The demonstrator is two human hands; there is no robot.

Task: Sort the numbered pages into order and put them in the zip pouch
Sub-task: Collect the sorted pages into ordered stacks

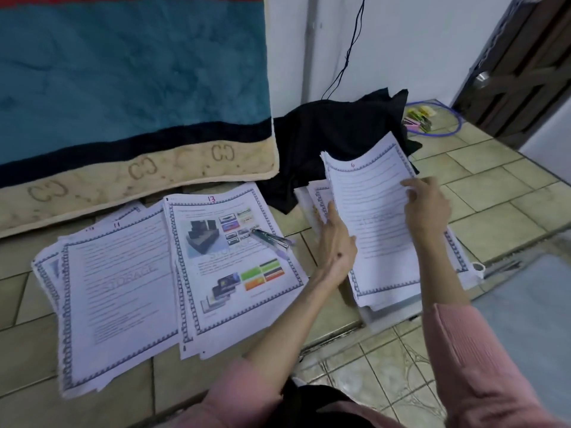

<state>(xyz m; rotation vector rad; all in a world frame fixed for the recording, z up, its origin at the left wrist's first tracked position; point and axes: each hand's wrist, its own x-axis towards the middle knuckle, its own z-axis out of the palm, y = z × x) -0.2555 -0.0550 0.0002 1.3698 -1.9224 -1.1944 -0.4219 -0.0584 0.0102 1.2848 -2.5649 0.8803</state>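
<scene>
A sheaf of bordered pages, its top sheet marked 6, is tilted up off the tiled floor at the right. My left hand grips its left edge, and my right hand pinches the right edge of the top sheet. More pages lie flat beneath it. To the left lie a page marked 13 with colour pictures and a page marked 11, each on top of other sheets. I cannot make out a zip pouch for certain.
A stapler rests on page 13. A black cloth is heaped behind the pages. A blue and beige blanket hangs at the left. A purple hoop and a wooden door stand far right.
</scene>
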